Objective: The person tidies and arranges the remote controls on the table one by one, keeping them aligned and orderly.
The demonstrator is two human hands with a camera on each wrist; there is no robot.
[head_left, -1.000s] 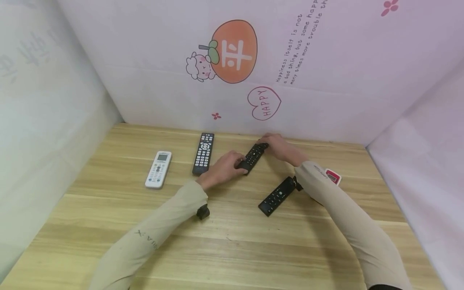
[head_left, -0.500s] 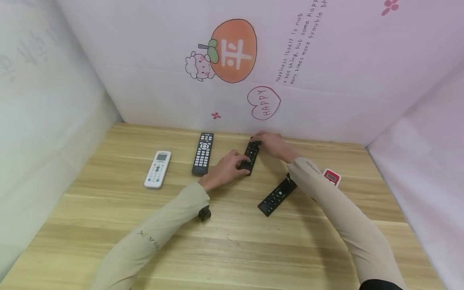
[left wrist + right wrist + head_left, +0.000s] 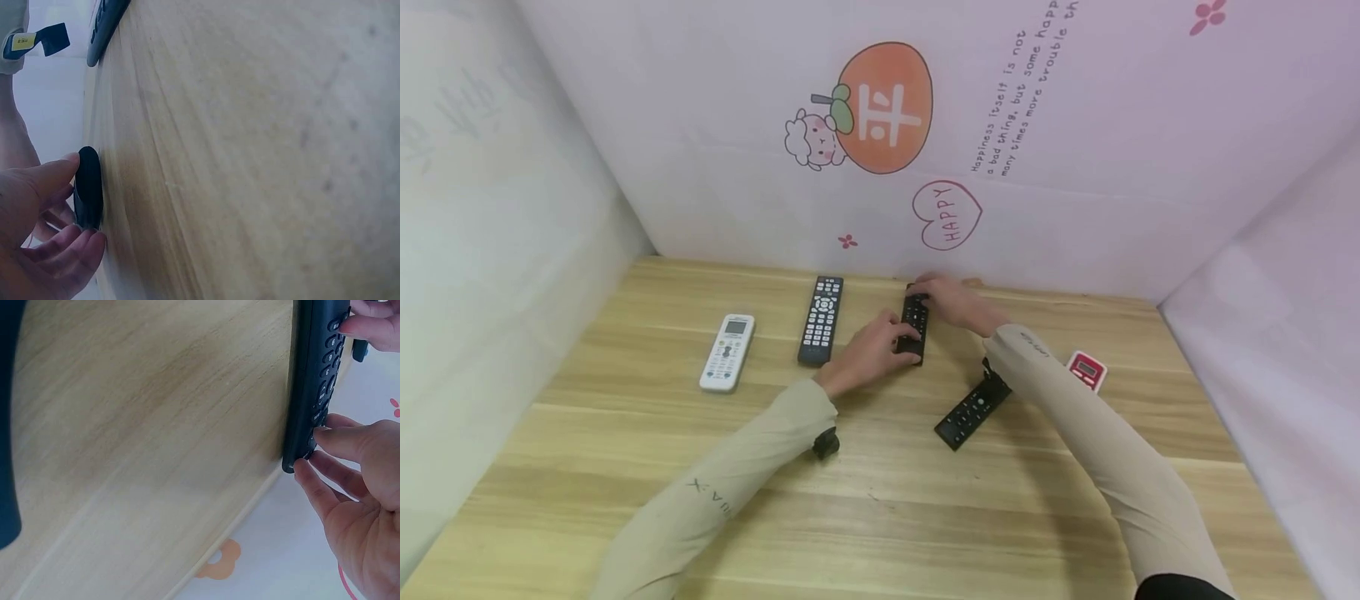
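A slim black remote control (image 3: 914, 312) lies face up at the back of the table, almost straight on to the rear wall. My left hand (image 3: 867, 357) grips its near end, thumb on one side and fingers on the other, as the left wrist view confirms around the dark remote end (image 3: 89, 187). At the far end, my right hand (image 3: 950, 302) holds the remote with thumb and fingertips; the right wrist view has these fingers at the remote's end, beside its buttons (image 3: 325, 372). To its left lies a dark remote with white buttons (image 3: 821, 321).
A white remote with a small screen (image 3: 727, 353) lies further left. Another black remote (image 3: 967, 417) rests at an angle below my right forearm, its upper end partly covered. A red and white device (image 3: 1086, 371) sits beside the right sleeve. White printed cloth walls (image 3: 737, 208) enclose the wooden table (image 3: 880, 517).
The held remote has turned from a slant to nearly upright in the head view, its far end swinging left with my right hand. My left hand has shifted slightly right.
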